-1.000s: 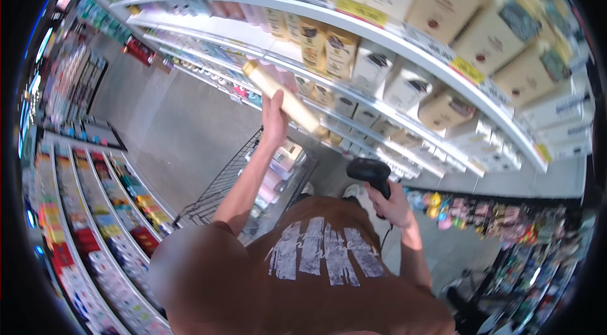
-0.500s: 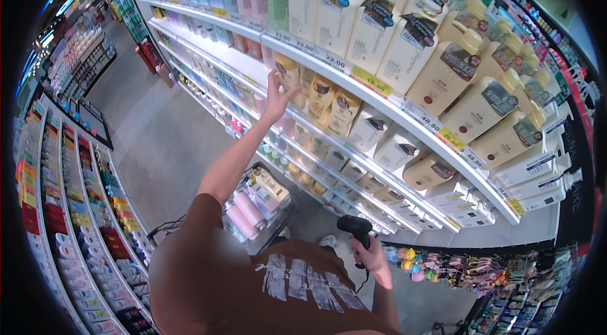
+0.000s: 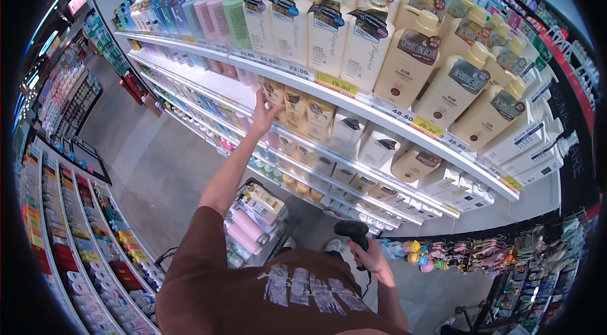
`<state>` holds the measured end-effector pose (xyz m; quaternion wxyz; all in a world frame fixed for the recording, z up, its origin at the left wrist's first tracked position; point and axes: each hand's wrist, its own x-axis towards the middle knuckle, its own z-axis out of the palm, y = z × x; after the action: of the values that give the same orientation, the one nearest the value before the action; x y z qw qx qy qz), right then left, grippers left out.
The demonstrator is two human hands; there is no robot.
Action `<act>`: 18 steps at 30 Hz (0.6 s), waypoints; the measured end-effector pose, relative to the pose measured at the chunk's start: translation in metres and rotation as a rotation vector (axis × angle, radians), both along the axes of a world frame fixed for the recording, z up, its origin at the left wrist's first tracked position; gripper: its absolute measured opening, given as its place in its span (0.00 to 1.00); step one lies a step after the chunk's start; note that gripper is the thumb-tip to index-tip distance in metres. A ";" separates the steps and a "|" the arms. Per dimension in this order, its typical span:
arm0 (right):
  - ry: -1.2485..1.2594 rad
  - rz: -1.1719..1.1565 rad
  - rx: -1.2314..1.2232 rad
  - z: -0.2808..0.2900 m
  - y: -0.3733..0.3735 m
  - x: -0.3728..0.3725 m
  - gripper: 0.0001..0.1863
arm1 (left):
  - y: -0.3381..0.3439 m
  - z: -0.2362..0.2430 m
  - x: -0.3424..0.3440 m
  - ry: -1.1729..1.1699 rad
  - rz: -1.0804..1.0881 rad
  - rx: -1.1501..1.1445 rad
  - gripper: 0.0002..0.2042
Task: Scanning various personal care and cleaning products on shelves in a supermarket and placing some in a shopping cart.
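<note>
My left hand (image 3: 262, 115) reaches up to the second shelf. Its fingers are along the left side of a cream-and-gold bottle (image 3: 272, 91) and its thumb is at the front, gripping it. This bottle stands at the left end of a row, beside similar yellow-gold bottles (image 3: 319, 118). In my right hand (image 3: 374, 255), held low in front of my body, is a black handheld barcode scanner (image 3: 351, 230) with a cable hanging from its grip.
Cream pump bottles (image 3: 404, 60) fill the top shelf above my left hand. Below me stands a cart (image 3: 286, 243) holding pink packs (image 3: 243, 234) and boxes. Another stocked shelf (image 3: 82, 259) runs along the left, and small hanging goods (image 3: 468, 256) are at lower right.
The view has shifted, so the shelves sit further left. My left hand stays at the gold bottle, with its fingers now closer around it. The right hand still holds the scanner.
</note>
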<state>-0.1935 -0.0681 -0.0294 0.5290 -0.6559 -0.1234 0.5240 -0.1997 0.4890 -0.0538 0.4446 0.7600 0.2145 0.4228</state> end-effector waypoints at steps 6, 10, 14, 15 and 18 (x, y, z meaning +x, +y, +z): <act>-0.076 0.056 -0.058 0.018 0.013 -0.012 0.14 | -0.001 -0.021 -0.017 0.012 -0.096 -0.053 0.47; -0.119 0.141 -0.088 0.006 0.028 -0.008 0.15 | 0.000 -0.031 -0.019 0.130 0.095 0.170 0.45; -0.129 0.108 -0.099 -0.013 0.037 -0.009 0.14 | -0.033 -0.028 -0.044 0.103 0.353 0.359 0.41; -0.180 0.101 -0.102 -0.012 0.037 -0.012 0.14 | -0.045 -0.046 -0.060 0.127 0.354 0.336 0.41; -0.176 0.117 -0.101 -0.019 0.038 -0.014 0.12 | -0.083 -0.136 -0.122 0.146 0.564 -0.138 0.33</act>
<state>-0.2073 -0.0297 -0.0481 0.4510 -0.7168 -0.1811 0.5000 -0.3219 0.4061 -0.1897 0.3436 0.6669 0.4767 0.4581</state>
